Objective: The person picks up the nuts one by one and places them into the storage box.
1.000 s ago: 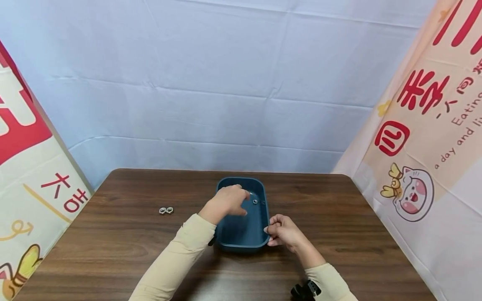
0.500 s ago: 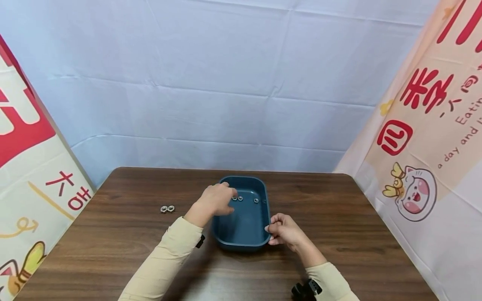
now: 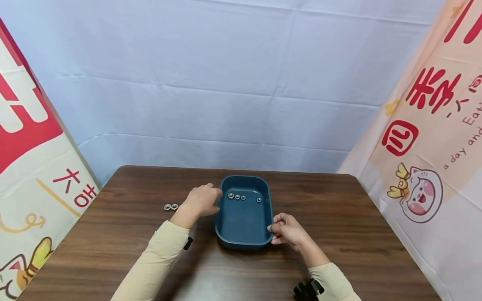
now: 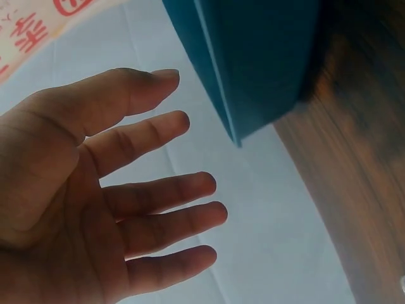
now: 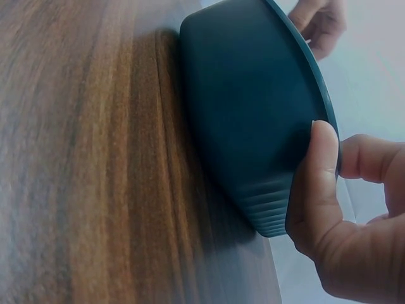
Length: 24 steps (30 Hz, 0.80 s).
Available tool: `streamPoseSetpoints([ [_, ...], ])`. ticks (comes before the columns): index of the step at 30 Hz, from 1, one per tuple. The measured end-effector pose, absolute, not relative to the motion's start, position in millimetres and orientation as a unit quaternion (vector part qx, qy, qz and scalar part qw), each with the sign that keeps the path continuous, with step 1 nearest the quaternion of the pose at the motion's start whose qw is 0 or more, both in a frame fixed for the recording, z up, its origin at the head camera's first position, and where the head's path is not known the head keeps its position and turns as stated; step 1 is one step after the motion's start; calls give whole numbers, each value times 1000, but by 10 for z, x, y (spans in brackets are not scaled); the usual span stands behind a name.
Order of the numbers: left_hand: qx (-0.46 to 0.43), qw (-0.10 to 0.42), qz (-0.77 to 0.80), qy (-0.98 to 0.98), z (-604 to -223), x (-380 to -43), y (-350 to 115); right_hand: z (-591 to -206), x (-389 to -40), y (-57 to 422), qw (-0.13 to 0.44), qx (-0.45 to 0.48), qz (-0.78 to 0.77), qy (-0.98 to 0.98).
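A dark blue plastic box (image 3: 244,221) with rounded corners stands on the table. Several small metal nuts lie on its floor toward the far end, among them a row of three nuts (image 3: 237,197) and a lone nut (image 3: 259,200) to the right. My right hand (image 3: 288,231) pinches the box's right rim near the front corner, thumb outside in the right wrist view. At the left rim is my left hand (image 3: 201,200), palm empty and fingers spread in the left wrist view. Two more hex nuts (image 3: 171,207) sit side by side on the table, left of that hand.
The brown wooden table (image 3: 357,251) ends at a pale blue cloth backdrop (image 3: 241,104). Printed banners hang at both sides, the right banner (image 3: 418,175) bearing red lettering and a cartoon cat. A black strap device (image 3: 308,289) is on the right wrist.
My left hand has drawn leftward from over the box to its left rim, uncovering the nuts inside. The right hand keeps its pinch on the rim. The view has shifted slightly.
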State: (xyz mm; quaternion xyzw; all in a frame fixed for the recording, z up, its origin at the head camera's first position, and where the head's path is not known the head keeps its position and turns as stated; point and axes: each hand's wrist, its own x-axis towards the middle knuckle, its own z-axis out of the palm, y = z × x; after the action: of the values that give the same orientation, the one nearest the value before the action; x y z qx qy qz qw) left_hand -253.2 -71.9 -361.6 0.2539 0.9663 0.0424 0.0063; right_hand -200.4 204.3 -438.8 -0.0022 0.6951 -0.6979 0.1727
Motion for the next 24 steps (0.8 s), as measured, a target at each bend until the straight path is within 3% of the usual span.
streamPoseSetpoints([
  [24, 212, 11, 47, 976, -3984, -2563, -1255, -4406, -2004, 2041, 170, 0, -701, 692],
])
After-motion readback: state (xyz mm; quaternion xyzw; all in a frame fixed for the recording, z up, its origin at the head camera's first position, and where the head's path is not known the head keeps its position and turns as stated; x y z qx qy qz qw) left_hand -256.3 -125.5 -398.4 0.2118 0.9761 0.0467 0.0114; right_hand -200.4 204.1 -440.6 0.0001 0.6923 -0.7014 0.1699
